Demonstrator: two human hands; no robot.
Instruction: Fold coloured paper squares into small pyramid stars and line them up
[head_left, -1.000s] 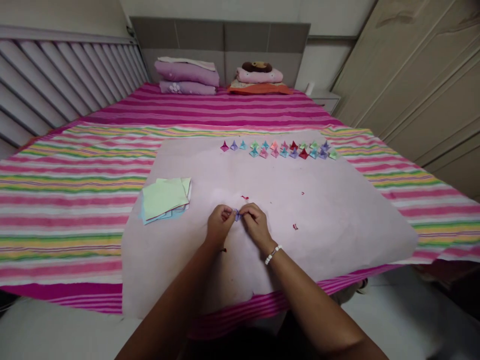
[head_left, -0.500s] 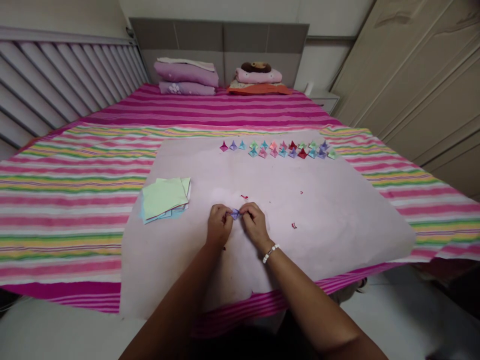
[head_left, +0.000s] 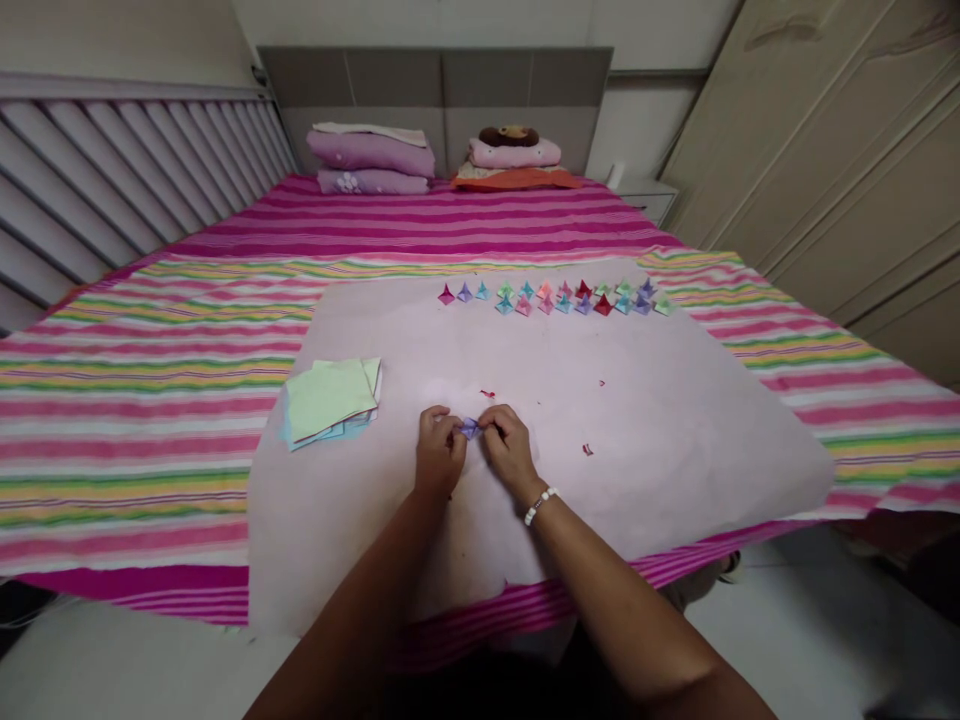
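A small purple folded-paper piece [head_left: 469,428] is pinched between my two hands, over the pale sheet [head_left: 675,420]. My left hand [head_left: 440,445] grips its left side with the fingers closed. At its right tip, my right hand [head_left: 507,443] holds on with thumb and fingertips; a white bead bracelet is on that wrist. Parts of the paper are hidden behind my fingers. To the left lies a stack of paper squares [head_left: 334,400], light green on top with blue beneath. Several colourful origami pieces [head_left: 564,303] stand in two rows toward the far edge of the sheet.
Small red scraps [head_left: 487,394] lie just beyond my hands, with another red scrap [head_left: 587,450] to the right. The sheet rests on a striped bed cover [head_left: 135,420]. Folded bedding [head_left: 371,160] sits by the headboard [head_left: 397,80]; a white railing [head_left: 142,170] runs along the left.
The camera view has shifted very slightly. Both hands keep their pinch on the purple paper, almost unmoved.
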